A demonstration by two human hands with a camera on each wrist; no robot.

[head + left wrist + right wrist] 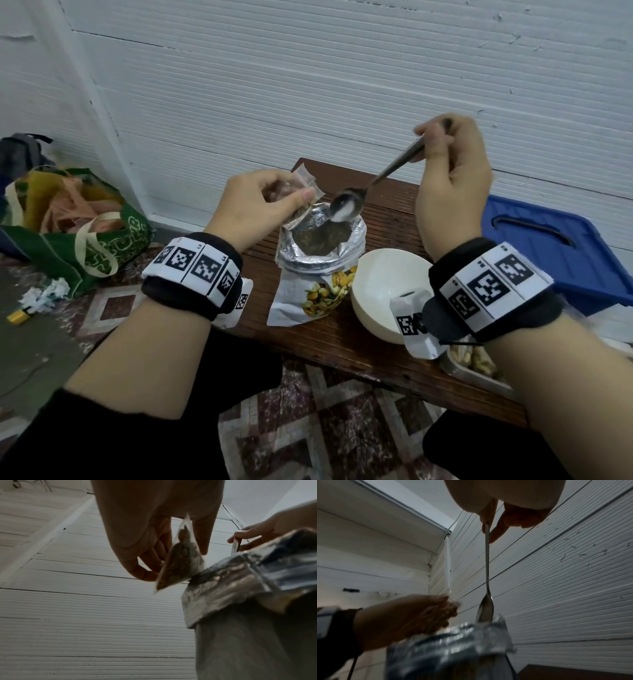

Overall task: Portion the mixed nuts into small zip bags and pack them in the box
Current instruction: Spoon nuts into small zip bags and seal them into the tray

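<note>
A foil pouch of mixed nuts (318, 260) stands open on the small wooden table (342, 346), its rim rolled down. My left hand (253, 202) pinches a small clear zip bag (301, 202) holding some nuts, just above the pouch's left rim; the same zip bag (178, 563) hangs from my fingers in the left wrist view. My right hand (452, 171) grips the handle of a metal spoon (349, 205), whose bowl looks empty and hovers over the pouch mouth. In the right wrist view the spoon (486, 585) points down toward the pouch (450, 642).
A white bowl (383, 291) stands right of the pouch. A metal tray with nuts (476, 363) sits at the table's right front, partly hidden by my wrist. A blue plastic lid (555, 246) lies to the right, a green shopping bag (85, 233) on the floor left.
</note>
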